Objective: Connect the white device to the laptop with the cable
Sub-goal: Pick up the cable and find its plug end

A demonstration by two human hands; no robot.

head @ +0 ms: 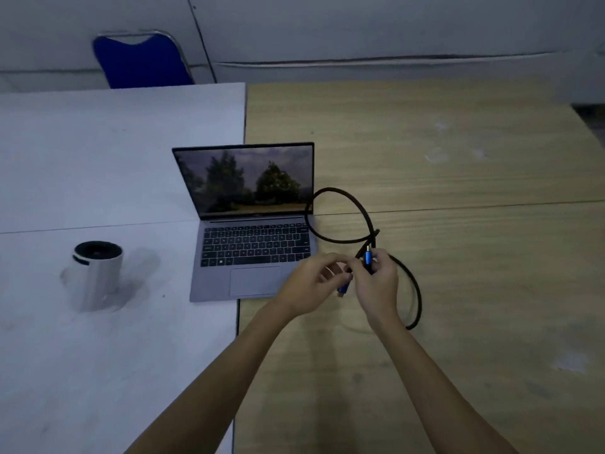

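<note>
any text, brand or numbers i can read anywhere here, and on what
None can be read.
Laptop keyboard: key legends too small and blurred.
Laptop screen: only a picture of trees, no words.
White device: no legible marking.
Cable blue plugs: no legible print.

Two tabletops butt together edge to edge: a white tabletop (82, 165) on the left and a wood-grain tabletop (458, 165) on the right, each crossed by a thin seam running left to right. Beyond the far edge of the white one, near its far right corner, stands a blue chair (140, 62) with a metal-framed backrest. Behind it is a pale grey wall (360, 24).
</note>
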